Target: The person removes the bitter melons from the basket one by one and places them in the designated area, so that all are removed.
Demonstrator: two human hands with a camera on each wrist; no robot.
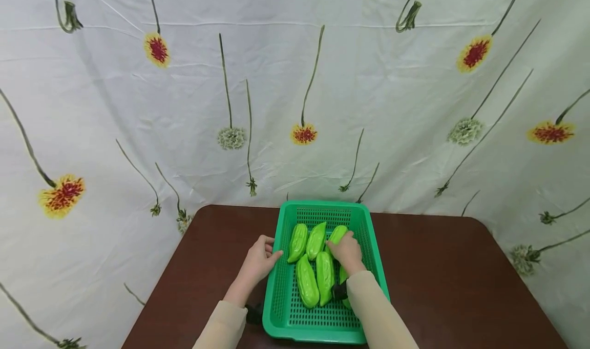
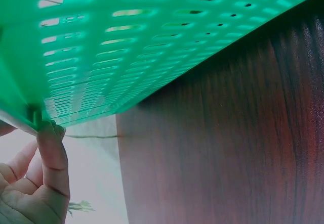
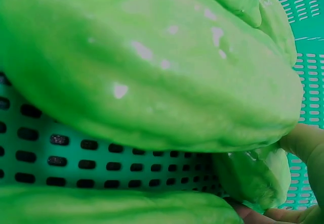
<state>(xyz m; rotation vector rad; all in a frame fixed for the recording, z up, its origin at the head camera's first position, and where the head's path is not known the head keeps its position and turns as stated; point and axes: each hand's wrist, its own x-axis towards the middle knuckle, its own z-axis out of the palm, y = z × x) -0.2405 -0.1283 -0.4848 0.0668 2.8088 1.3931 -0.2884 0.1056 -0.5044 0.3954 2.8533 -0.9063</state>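
Pale sleeves are filling the near edge of the head view, the right one crossing over the near right corner of the basket. Beneath and beyond them, the green basket is standing on the dark table, with a flowered cloth hanging behind.

Six green gourds are lying inside the basket in two rough rows of three, the near right one being partly hidden by the right forearm. The right hand is pinching the far right gourd, thumb on one side and fingers on the other; in the right wrist view, that gourd is sitting between the digits, behind a bigger-looking nearer one. The left hand is gripping the left rim of the basket, its thumb over the edge and its fingers outside.

As for progress, the work is looking like a tidying of gourds into rows, and it is apparently well along: both rows are already standing out, all lengthwise though a little slanted. Releasing the far right gourd and letting go of the rim are, presumably, still remaining.
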